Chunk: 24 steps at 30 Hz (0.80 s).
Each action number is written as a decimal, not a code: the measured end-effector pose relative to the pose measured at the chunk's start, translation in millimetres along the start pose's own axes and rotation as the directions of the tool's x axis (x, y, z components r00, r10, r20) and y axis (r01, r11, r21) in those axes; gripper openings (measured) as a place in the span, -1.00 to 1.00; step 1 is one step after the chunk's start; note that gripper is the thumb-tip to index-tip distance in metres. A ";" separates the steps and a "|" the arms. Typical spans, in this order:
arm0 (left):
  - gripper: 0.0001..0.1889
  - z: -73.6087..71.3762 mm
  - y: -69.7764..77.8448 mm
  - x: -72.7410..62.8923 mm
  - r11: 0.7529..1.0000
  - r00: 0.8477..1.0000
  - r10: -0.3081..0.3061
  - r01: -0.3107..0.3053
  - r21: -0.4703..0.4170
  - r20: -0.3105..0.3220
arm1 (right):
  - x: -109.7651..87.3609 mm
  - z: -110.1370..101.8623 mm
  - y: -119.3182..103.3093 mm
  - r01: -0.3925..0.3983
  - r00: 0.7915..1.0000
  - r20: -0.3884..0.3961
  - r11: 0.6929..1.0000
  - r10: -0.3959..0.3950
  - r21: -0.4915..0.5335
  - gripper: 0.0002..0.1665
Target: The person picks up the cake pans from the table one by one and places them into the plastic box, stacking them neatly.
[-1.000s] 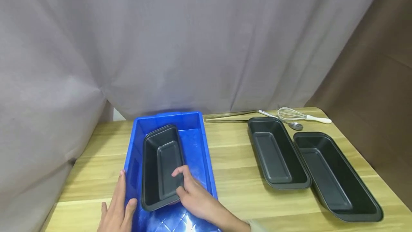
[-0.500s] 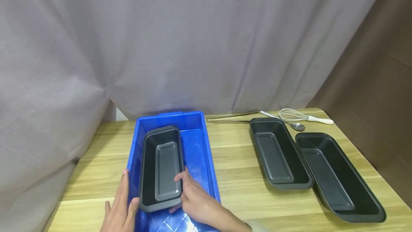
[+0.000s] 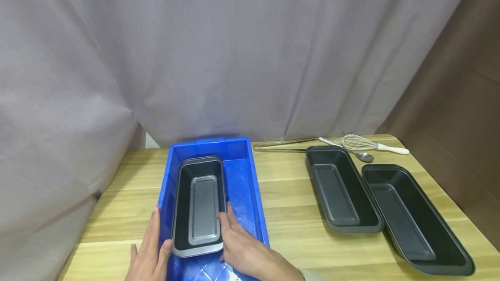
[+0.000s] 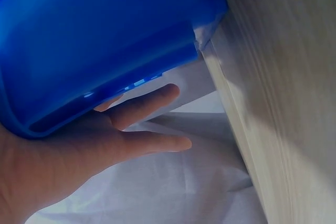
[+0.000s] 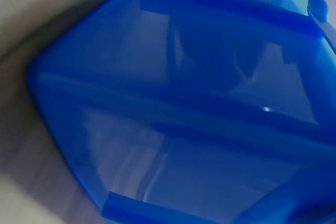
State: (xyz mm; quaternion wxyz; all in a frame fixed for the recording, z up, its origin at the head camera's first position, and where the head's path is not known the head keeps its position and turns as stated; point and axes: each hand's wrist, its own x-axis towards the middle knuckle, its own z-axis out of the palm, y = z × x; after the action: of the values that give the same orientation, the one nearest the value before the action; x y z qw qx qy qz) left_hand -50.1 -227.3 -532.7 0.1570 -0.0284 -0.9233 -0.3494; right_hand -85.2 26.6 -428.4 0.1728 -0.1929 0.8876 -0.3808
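- A dark grey loaf pan (image 3: 205, 209) lies inside a blue bin (image 3: 239, 185), toward the bin's 9 o'clock side, its long axis running roughly from 12 to 6 o'clock in the head view.
- The pan has rounded corners, nearly black side walls and a paler, softly shining floor with a rectangular outline pressed into it; its rim catches light brightest at 6 o'clock. Whether its underside rests flat on the bin floor cannot be told.
- The right hand (image 3: 247, 246) grips the pan's rim at 4 o'clock, one digit over the edge; its other fingers are partly hidden.
- The left hand (image 3: 150, 248) rests against the bin's wall, at 8 o'clock from the pan, fingers straight and the hand relaxed; the left wrist view shows two fingers spread outside that wall.
- The bin is glossy, with a crisscross pattern on its floor at 6 o'clock.
- At 3 o'clock on the wooden table (image 3: 281, 194), a second pan (image 3: 336, 190) and a third pan (image 3: 404, 220) of similar look lie side by side.
- Between 2 and 3 o'clock lie a white-handled whisk (image 3: 373, 144) and a spoon (image 3: 364, 157); marks on the spoon's pale handle are too small to read.
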 end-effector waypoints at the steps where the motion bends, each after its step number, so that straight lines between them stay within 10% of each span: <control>1: -0.18 -0.8 1.2 -0.2 1.000 1.000 -0.002 0.002 0.008 0.008 | -0.5 -1.3 0.2 -0.007 1.000 0.012 1.000 0.007 -0.010 -0.14; 11: -0.14 -13.2 31.9 1.7 0.982 0.999 0.046 -0.048 0.181 0.013 | -30.1 -34.5 4.9 0.201 0.979 0.027 0.925 -0.203 -0.324 -0.53; 15: -0.09 -16.2 40.0 2.3 0.959 0.999 0.049 -0.050 0.278 0.010 | -49.5 -51.9 22.9 0.342 0.912 -0.044 0.818 -0.407 -0.463 -0.46; 18: -0.04 -18.1 44.0 2.3 0.941 0.998 0.054 -0.047 0.335 -0.013 | -60.0 -61.9 43.5 0.398 0.816 -0.101 0.680 -0.569 -0.616 -0.33; 20: -0.01 -18.7 45.8 1.8 0.929 0.998 0.053 -0.040 0.368 -0.024 | -65.5 -68.8 55.2 0.376 0.798 -0.112 0.636 -0.592 -0.674 -0.19; 24: -0.02 -18.6 47.2 0.6 0.922 0.996 0.062 -0.035 0.385 -0.057 | -74.3 -80.8 73.5 0.305 0.834 -0.146 0.665 -0.532 -0.682 -0.03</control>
State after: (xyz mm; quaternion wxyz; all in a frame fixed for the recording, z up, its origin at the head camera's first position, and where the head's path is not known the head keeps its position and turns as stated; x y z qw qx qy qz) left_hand -38.0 -203.8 -489.4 0.1996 -0.0081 -0.9669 -0.1587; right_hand -73.1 157.7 -418.5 -0.1484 -0.3738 0.9082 -0.1160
